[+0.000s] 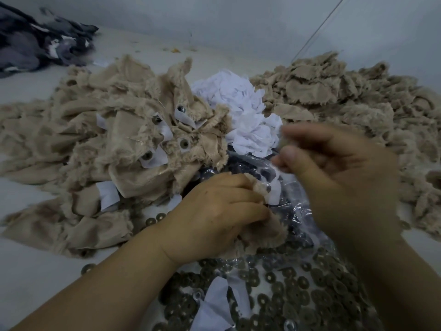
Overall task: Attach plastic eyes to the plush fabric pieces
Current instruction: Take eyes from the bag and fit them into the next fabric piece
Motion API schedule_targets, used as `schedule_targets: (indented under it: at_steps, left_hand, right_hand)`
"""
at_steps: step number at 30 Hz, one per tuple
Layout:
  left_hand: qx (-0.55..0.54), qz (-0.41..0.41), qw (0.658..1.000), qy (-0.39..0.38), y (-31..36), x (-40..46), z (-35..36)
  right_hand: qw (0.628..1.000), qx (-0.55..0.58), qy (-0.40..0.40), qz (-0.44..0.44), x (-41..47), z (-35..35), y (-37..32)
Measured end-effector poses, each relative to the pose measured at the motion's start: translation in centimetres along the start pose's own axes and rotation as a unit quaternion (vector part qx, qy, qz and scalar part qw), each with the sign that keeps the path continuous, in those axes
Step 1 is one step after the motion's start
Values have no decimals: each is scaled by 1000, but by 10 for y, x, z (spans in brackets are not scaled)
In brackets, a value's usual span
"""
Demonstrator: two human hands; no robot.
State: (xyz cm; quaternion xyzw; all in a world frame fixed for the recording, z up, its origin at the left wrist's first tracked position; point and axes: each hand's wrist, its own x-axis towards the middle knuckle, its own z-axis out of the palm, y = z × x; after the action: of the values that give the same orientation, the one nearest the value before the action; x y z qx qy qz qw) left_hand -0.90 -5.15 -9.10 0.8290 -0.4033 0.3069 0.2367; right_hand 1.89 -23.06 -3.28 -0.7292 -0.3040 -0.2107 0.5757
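Over the bag, left hand grips plush piece.

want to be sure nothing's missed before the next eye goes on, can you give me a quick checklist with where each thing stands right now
1. Plush piece in hand: ok. The left hand grips a tan plush piece over the bag.
2. Eye ready in the right hand: cannot tell. Its fingers pinch something small, but motion blur hides what it is.
3. Eye supply within reach: ok. The clear bag of dark eyes lies just beyond both hands.
4. Washers at hand: ok. Round metal washers are spread in front, below the hands.
5. White backing pieces available: ok. The white pile sits behind the bag.
6. Finished pieces kept apart: ok. The finished pile lies to the left, the unworked pile to the right.
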Motion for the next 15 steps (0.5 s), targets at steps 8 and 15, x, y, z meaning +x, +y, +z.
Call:
schedule_targets:
  at_steps: [8, 15]
  left_hand:
    - [31, -78, 993, 82, -5, -1, 0]
    - [78, -120, 984, 106, -4, -3, -2]
  right_hand:
    - [986, -52, -78, 137, -6, 11, 15]
    - [946, 77, -132, 285, -8, 11, 17]
